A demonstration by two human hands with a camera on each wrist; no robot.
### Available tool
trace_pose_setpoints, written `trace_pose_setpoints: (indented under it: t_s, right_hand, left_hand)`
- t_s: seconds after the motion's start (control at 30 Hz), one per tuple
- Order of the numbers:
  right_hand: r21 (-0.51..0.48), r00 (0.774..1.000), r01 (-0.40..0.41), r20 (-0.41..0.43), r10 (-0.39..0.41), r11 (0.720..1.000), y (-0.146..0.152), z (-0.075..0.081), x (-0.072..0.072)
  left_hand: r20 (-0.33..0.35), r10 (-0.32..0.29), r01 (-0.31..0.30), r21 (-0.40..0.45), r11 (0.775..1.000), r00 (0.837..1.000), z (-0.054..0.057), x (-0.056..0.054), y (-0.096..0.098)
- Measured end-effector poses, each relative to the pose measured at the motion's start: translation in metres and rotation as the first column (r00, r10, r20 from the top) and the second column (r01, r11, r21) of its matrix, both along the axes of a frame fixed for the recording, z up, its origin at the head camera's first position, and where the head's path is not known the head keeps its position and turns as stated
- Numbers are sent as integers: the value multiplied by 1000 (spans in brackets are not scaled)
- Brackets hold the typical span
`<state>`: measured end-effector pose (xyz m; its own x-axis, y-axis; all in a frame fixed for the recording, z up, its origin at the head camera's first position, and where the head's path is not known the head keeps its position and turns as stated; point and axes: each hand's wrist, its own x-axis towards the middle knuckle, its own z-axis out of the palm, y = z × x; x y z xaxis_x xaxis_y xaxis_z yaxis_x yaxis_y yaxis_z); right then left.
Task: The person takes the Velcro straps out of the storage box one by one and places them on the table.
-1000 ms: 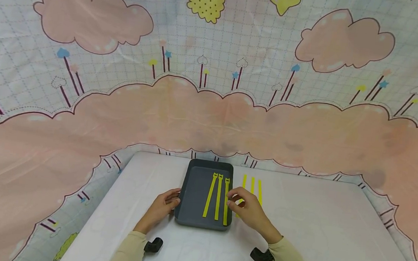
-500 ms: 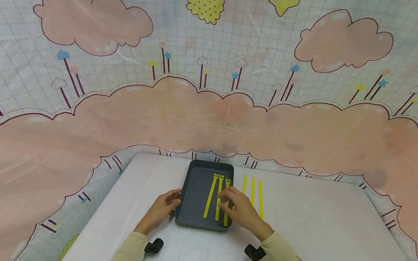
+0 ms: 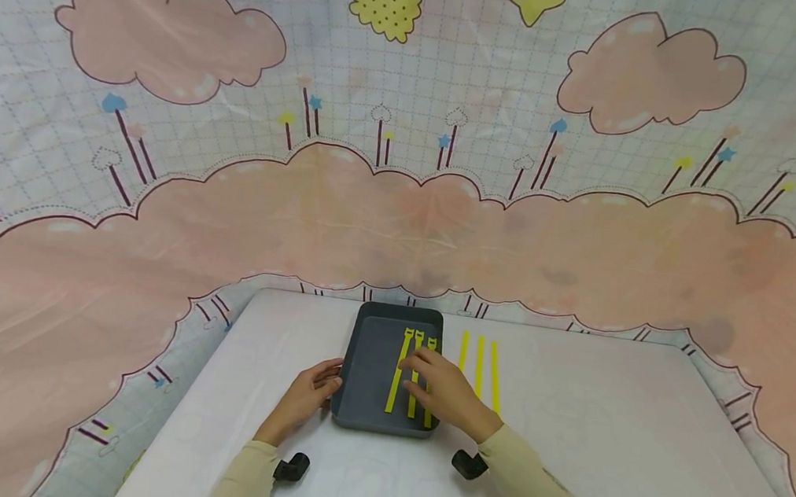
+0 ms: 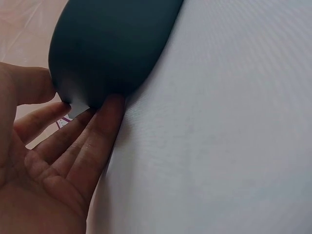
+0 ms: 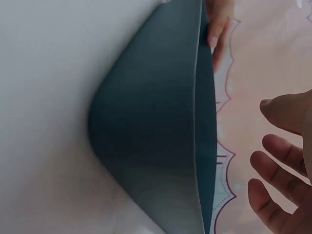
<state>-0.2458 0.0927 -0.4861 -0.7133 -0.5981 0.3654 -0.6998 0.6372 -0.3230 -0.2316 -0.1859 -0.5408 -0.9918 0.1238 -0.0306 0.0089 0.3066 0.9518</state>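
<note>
A dark grey tray (image 3: 367, 372) lies on the white table. My left hand (image 3: 302, 402) holds its left edge; in the left wrist view the thumb (image 4: 36, 85) meets the rim and the fingers press the outer wall. Three yellow straps with slotted heads lie lengthwise in the tray: a left strap (image 3: 393, 390), a middle one and a right one, the latter two partly covered by my right hand (image 3: 445, 391). That hand hovers above the tray with thumb and fingers apart. Nothing sits between its fingers (image 5: 275, 178) in the right wrist view.
Three more yellow strips (image 3: 480, 358) lie on the table (image 3: 603, 424) just right of the tray, their lower ends partly behind my right hand and forearm. A cloud-patterned cloth (image 3: 400, 225) hangs behind the table. A black wrist-worn piece (image 3: 469, 465) juts from my right sleeve.
My right hand has moved left, from the tray's right edge to over the straps inside. The left hand, tray and straps keep their places.
</note>
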Motion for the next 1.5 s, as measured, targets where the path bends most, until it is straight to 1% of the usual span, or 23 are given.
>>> trace_pose_setpoints:
  t_s: [0.17, 0.3, 0.47, 0.6, 0.73, 0.83, 0.9, 1.07, 1.2, 1.33, 1.5]
  right_hand:
    - [41, 1000, -2, -27, 4, 999, -3, -3, -6]
    - [104, 996, -8, -89, 17, 995, -4, -4, -11]
    - [218, 986, -7, -164, 44, 976, -4, -6, -19]
    - [277, 979, -14, -190, 69, 961, -5, -6, -24]
    - [312, 977, -34, -192, 98, 949, -6, -5, -31]
    - [357, 975, -48, -184, 121, 933, -9, -4, -34]
    - [397, 975, -51, -178, 131, 916, -11, -3, -36]
    - [484, 972, -29, -189, 137, 874, -17, -6, -41]
    - [524, 970, -10, -201, 135, 852, -20, -12, -45]
    - [558, 971, -8, -194, 140, 830, -23, -16, -47]
    - [592, 967, -1, -204, 151, 806, -28, -17, -46]
  left_hand:
    - [-2, 8, -8, 15, 1000, 1000, 2, 1, 1]
    - [-10, 11, -11, 18, 1000, 1000, 2, 1, 1]
    - [-9, -2, 2, 13, 1000, 1000, 4, 1, 1]
    - [-6, -3, 3, 16, 1000, 1000, 3, 2, 1]
    - [-4, 10, -9, 15, 1000, 1000, 3, 2, 2]
    - [0, 15, -15, 5, 1000, 1000, 3, 2, 3]
    - [3, 18, -18, 3, 1000, 1000, 4, 2, 3]
    - [1, 17, -17, 3, 1000, 1000, 2, 2, 3]
    - [1, 4, -4, -8, 1000, 1000, 0, 2, 1]
    - [1, -5, 5, -16, 1000, 1000, -3, 1, -1]
    - [1, -7, 7, 0, 1000, 1000, -2, 0, -2]
